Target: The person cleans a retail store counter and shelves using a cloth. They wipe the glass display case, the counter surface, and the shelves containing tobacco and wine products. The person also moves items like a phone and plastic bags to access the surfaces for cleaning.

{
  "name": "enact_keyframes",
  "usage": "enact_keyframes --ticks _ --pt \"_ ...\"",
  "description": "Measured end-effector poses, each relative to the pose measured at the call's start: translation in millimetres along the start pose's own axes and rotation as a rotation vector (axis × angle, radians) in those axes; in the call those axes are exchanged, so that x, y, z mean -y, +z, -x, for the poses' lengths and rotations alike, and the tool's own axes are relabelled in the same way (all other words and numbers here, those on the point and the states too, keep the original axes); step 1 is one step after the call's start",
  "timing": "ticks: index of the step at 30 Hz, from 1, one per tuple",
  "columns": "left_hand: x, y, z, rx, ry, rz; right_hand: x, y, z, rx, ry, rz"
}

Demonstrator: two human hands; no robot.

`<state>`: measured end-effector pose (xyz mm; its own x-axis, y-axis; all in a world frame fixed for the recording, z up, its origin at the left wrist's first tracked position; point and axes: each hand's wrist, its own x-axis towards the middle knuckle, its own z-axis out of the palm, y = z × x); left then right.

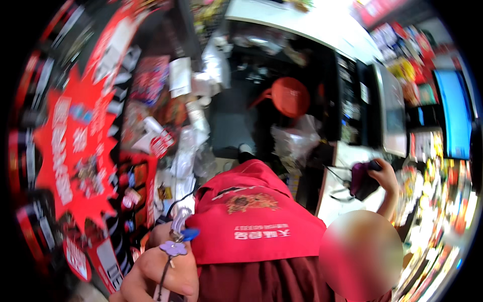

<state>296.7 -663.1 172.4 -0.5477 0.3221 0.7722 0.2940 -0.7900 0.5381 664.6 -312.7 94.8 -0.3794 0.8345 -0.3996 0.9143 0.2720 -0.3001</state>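
Note:
My left hand (166, 268) is at the lower left beside the red apron (256, 226), with its fingers closed on a dark cord strap that bears a lilac flower charm (173, 248), a blue charm (189, 234) and a clear lilac piece. Part of a pale object shows below in its fingers. Out to the right, my right hand (385, 175) grips a dark purple object (362, 180), perhaps a pouch, above a white surface (336, 196). Dark cords lie near that object. A blurred disc hides part of the forearm.
A red stool (290, 97) stands on the dark floor ahead, with a clear plastic bag (296, 137) near it. Packets and paper crowd the left, beside a red starburst sign (81, 151). A monitor (392, 109), a lit blue screen (452, 113) and packed goods line the right.

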Motion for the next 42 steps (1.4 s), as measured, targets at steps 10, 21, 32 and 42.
enact_keyframes --ticks 10,21,32,42 --pt "-9 17 11 -0.004 0.305 -0.245 184 70 -87 0.453 -0.602 -0.18" --pt "-29 91 43 -0.432 0.44 -0.766 483 237 -193 0.081 -0.919 0.21" --pt "-41 92 70 -0.387 0.539 -0.918 427 281 -210 0.292 -0.828 -0.551" --pt "-62 100 78 -0.503 0.45 -0.995 439 266 -102 0.469 -1.11 -0.427"
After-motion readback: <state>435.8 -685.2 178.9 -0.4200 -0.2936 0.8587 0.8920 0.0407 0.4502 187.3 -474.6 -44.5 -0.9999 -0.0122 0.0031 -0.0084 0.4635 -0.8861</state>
